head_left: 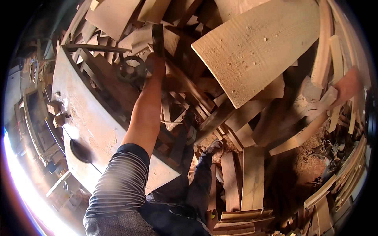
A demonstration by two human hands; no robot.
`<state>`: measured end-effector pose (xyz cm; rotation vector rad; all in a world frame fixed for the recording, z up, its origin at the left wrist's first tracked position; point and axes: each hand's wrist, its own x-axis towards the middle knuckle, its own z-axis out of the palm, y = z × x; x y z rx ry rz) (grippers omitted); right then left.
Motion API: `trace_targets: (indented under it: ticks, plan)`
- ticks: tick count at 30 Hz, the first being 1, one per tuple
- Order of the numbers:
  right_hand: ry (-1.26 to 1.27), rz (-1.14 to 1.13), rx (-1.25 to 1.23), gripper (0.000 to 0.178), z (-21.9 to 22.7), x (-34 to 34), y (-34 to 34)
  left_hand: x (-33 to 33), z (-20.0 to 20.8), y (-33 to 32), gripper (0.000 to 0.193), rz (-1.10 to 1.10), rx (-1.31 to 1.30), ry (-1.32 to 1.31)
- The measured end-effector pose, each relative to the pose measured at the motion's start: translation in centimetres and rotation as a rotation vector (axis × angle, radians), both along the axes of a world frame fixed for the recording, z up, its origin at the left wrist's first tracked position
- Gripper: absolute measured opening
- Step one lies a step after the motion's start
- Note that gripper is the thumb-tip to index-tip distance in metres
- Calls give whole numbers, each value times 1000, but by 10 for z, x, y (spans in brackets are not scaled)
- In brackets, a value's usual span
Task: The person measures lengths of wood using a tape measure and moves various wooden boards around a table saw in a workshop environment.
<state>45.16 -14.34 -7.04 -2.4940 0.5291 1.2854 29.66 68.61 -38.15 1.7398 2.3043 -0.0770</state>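
My left arm, in a striped sleeve, stretches forward over the wood pile. At its end my left hand (156, 65) is closed around a dark, narrow strip of wood (158, 39), which stands up beyond the fingers. A dark spoked wheel (130, 69) sits just left of that hand. At the far right my right hand (349, 87) is smeared by motion; it appears closed on the end of a short wood piece (321, 105). Between the hands, a wide pale board (260, 49) dusted with wood chips lies across other offcuts.
A pale, smooth machine panel (92, 126) stands on the left beside my arm. Loose boards (253, 177) lie near my shoe (214, 146). Stacked slats (342, 181) line the lower right, and sawdust (307, 161) covers ground there. Bright light enters at lower left.
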Motion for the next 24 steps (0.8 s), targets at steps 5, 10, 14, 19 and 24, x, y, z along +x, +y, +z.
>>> trace_targets:
  ticks: [5,10,14,19,24]
  plan:
    - [-53,262,-54,69,-6,5,35,1,51,74,35,95,99,-203]
    - [-31,254,33,69,-28,2,13,-32,-7,29,83,152,-30,-296]
    - [-20,185,16,69,-26,-10,15,-20,-46,19,104,376,-55,-405]
    - [18,110,16,69,-27,-12,13,-35,-78,11,79,290,110,-400]
    - [19,143,-27,67,-28,-13,23,-30,-52,2,67,269,39,-349]
